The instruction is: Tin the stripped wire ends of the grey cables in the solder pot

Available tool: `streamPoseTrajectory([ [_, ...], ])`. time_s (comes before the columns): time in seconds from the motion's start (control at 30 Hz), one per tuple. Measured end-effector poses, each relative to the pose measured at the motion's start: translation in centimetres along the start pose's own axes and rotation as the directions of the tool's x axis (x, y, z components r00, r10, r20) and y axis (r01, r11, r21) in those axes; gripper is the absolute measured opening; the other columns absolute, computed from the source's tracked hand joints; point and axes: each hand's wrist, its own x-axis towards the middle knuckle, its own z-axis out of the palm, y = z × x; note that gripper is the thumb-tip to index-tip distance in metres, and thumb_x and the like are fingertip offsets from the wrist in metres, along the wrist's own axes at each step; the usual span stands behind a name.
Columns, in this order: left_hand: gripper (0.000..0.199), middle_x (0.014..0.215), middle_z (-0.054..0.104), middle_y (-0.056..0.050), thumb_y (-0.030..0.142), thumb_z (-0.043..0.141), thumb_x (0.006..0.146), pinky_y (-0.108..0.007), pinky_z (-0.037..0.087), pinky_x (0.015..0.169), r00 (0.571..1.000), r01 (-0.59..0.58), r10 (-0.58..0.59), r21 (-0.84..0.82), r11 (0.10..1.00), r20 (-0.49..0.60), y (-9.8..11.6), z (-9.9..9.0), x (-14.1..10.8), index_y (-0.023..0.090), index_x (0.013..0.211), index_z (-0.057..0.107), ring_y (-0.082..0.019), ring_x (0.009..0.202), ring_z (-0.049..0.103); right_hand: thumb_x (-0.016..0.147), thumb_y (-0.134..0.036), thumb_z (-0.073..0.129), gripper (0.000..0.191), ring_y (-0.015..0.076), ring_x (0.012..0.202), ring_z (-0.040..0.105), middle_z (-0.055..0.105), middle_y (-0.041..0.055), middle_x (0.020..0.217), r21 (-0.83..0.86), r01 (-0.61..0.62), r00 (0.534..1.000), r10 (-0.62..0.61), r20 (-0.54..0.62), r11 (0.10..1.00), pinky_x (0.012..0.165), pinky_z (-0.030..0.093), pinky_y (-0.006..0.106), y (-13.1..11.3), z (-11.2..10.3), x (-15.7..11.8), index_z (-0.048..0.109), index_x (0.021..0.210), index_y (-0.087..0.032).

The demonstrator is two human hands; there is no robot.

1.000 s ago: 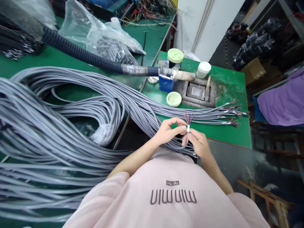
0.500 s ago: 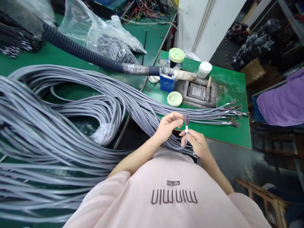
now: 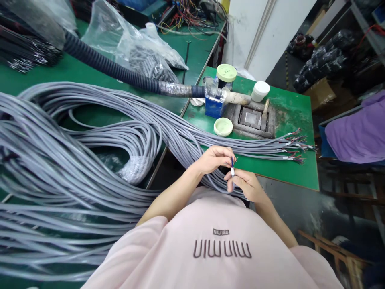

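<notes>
A grey cable end with a white band stands upright between my hands, its thin coloured wires pointing up. My right hand grips the cable just below the white band. From the left, my left hand has its fingers closed round the coloured wires, which are partly hidden by the fingertips. Beyond my hands, a bundle of grey cables lies across the green table, with frayed coloured wire ends at the right. More grey cables lie in large coils at the left.
Behind my hands are a pale green lid, a blue box, a white jar and a square metal pot. A black hose crosses from the upper left. A person in purple is at the right.
My left hand has closed over the coloured wires, which were fanned out beside its fingertips. The cable end and my right hand have shifted slightly left and down.
</notes>
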Motion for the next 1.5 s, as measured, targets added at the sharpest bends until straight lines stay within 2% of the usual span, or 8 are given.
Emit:
streamPoseTrajectory([
  [0.27, 0.035, 0.063, 0.057, -0.001, 0.043, 0.08, 0.07, -0.024, 0.044, 0.054, 0.999, 0.025, -0.028, -0.099, 0.995, -0.029, -0.4, 0.6, 0.0, 0.013, 0.071, 0.063, -0.01, 0.055, 0.054, 0.098, -0.037, 0.046, 0.029, 0.0127, 0.064, 0.06, 0.068, 0.0007, 0.067, -0.036, -0.003, 1.0, 0.004, 0.024, 0.999, 0.07, 0.048, 0.026, -0.5, 0.0, 0.3, 0.065, 0.092, -0.017],
  [0.4, 0.036, 0.061, 0.058, 0.0, 0.043, 0.084, 0.065, -0.024, 0.044, 0.053, 0.997, 0.053, -0.048, -0.096, 0.994, 0.054, -0.1, 0.6, 0.1, 0.014, 0.07, 0.062, -0.01, 0.054, 0.054, 0.098, -0.035, 0.046, 0.027, 0.0131, 0.066, 0.061, 0.069, 0.0012, 0.068, -0.06, -0.002, 0.998, 0.005, 0.059, 0.998, 0.07, 0.048, 0.026, -0.8, 0.0, 0.3, 0.066, 0.093, -0.017],
  [0.73, 0.037, 0.072, 0.061, -0.005, 0.05, 0.081, 0.067, -0.026, 0.049, 0.058, 0.98, 0.024, -0.061, 0.191, 0.981, 0.189, 1.7, -0.7, -0.1, 0.015, 0.074, 0.072, -0.012, 0.062, 0.057, 0.098, -0.035, 0.046, 0.028, 0.0133, 0.065, 0.06, 0.068, 0.0018, 0.068, -0.039, -0.014, 0.995, 0.018, 0.102, 0.999, 0.068, 0.047, 0.027, -0.7, 0.1, 0.3, 0.067, 0.093, -0.017],
  [0.93, 0.029, 0.071, 0.063, -0.002, 0.04, 0.079, 0.072, -0.021, 0.048, 0.057, 1.0, -0.014, 0.014, 0.075, 0.997, -0.001, 1.1, 0.3, 0.0, 0.014, 0.074, 0.067, -0.009, 0.06, 0.057, 0.086, -0.025, 0.059, 0.017, 0.0095, 0.052, 0.055, 0.06, -0.0063, 0.062, 0.152, -0.022, 0.99, 0.043, -0.135, 0.988, 0.057, 0.045, 0.023, -0.3, 0.0, 0.4, 0.056, 0.102, -0.021],
  [1.1, 0.025, 0.068, 0.065, 0.0, 0.032, 0.08, 0.068, -0.021, 0.048, 0.061, 0.985, 0.005, -0.007, -0.011, 1.0, -0.175, -0.5, 2.3, 0.4, 0.013, 0.074, 0.065, -0.009, 0.059, 0.06, 0.074, -0.021, 0.072, 0.053, 0.0099, 0.058, 0.055, 0.057, -0.007, 0.071, 0.025, 0.091, 0.886, -0.069, -0.459, 0.996, 0.056, 0.046, 0.022, -0.6, 0.8, 1.3, 0.048, 0.121, -0.026],
  [1.27, 0.024, 0.063, 0.065, 0.0, 0.029, 0.079, 0.065, -0.024, 0.049, 0.061, 0.957, 0.07, -0.122, -0.2, 0.977, -0.262, -2.0, 4.4, 0.5, 0.013, 0.07, 0.062, -0.011, 0.057, 0.062, 0.081, -0.027, 0.07, 0.024, 0.0184, 0.085, 0.066, 0.071, 0.0038, 0.097, -0.309, 0.111, 0.766, -0.279, -0.579, 0.945, 0.076, 0.053, 0.031, -0.2, 1.2, 1.9, 0.067, 0.105, -0.025],
  [1.4, 0.024, 0.061, 0.063, 0.002, 0.032, 0.078, 0.068, -0.025, 0.048, 0.06, 0.947, -0.015, -0.048, -0.194, 0.981, -0.317, -2.4, 5.4, 0.5, 0.014, 0.071, 0.063, -0.009, 0.054, 0.057, 0.09, -0.028, 0.06, 0.018, 0.0131, 0.052, 0.058, 0.067, -0.0015, 0.066, -0.307, 0.133, 0.691, -0.31, -0.652, 0.942, 0.055, 0.049, 0.027, 0.3, 0.7, 2.1, 0.073, 0.1, -0.024],
  [1.5, 0.024, 0.061, 0.062, 0.002, 0.035, 0.077, 0.073, -0.025, 0.049, 0.062, 0.931, -0.117, 0.07, -0.111, 0.987, -0.358, -2.1, 5.7, 0.7, 0.014, 0.072, 0.063, -0.009, 0.054, 0.057, 0.091, -0.027, 0.058, 0.021, 0.0122, 0.051, 0.058, 0.07, -0.0013, 0.072, -0.349, 0.146, 0.631, -0.359, -0.688, 0.926, 0.055, 0.05, 0.027, 0.3, 0.1, 2.3, 0.073, 0.106, -0.025],
])
